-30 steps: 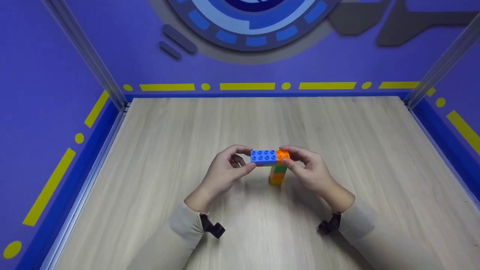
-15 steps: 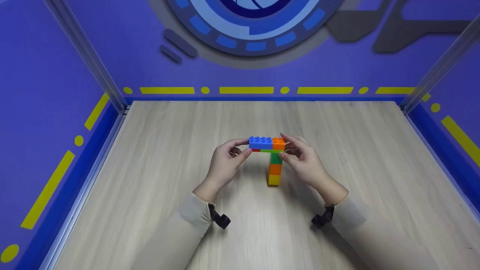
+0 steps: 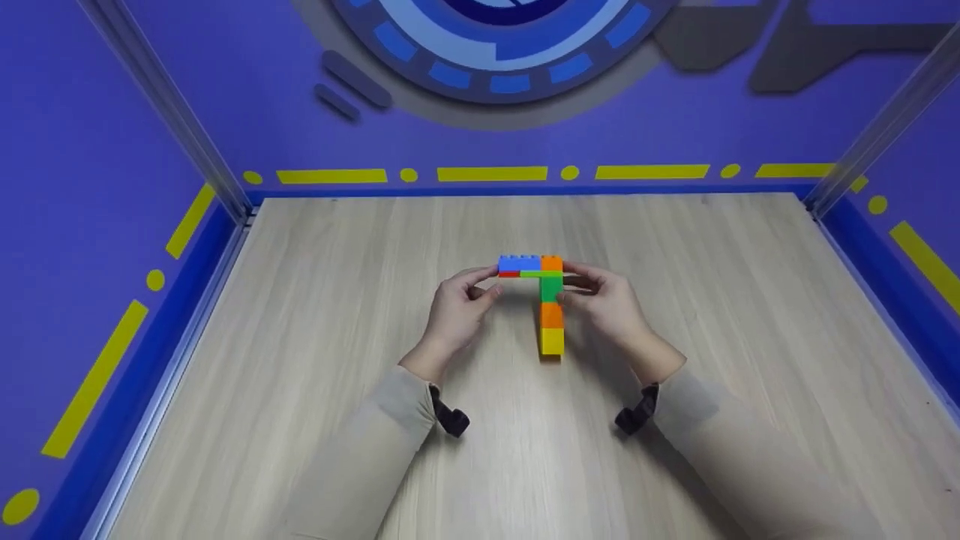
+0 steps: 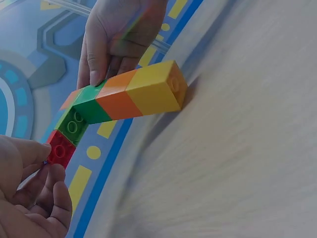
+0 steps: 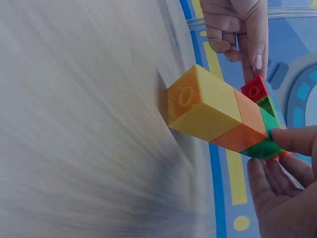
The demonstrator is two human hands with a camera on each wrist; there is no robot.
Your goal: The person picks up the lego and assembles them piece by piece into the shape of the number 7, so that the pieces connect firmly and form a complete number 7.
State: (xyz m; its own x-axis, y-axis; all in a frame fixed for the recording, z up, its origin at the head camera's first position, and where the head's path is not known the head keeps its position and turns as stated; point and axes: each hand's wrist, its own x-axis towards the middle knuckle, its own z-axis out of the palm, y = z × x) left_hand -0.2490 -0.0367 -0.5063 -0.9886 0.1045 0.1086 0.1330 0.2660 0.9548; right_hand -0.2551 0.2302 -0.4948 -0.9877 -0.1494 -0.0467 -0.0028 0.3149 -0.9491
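Observation:
A toy brick structure (image 3: 551, 315), shaped like a 7, is held between both hands with its underside showing. Its column stacks a yellow brick (image 4: 153, 89) at the bottom, then an orange brick (image 5: 239, 128) and a green brick (image 3: 551, 289). Across the top lie light green and red pieces, under a blue brick (image 3: 519, 263) and another orange brick (image 3: 551, 263). My left hand (image 3: 457, 307) pinches the free end near the red piece (image 4: 60, 149). With thumb and fingers, my right hand (image 3: 611, 304) grips the side by the green brick and upper orange brick.
A wood-grain table (image 3: 360, 262) lies under the hands. Blue panels (image 3: 480, 142) with yellow marks stand at its back and sides, joined by metal corner posts (image 3: 165, 105). Black wrist mounts (image 3: 450, 416) hang from both sleeves.
The brick structure has tipped so its front faces the head camera and its top studs show less. Both hands have moved farther up the head view with it, keeping hold.

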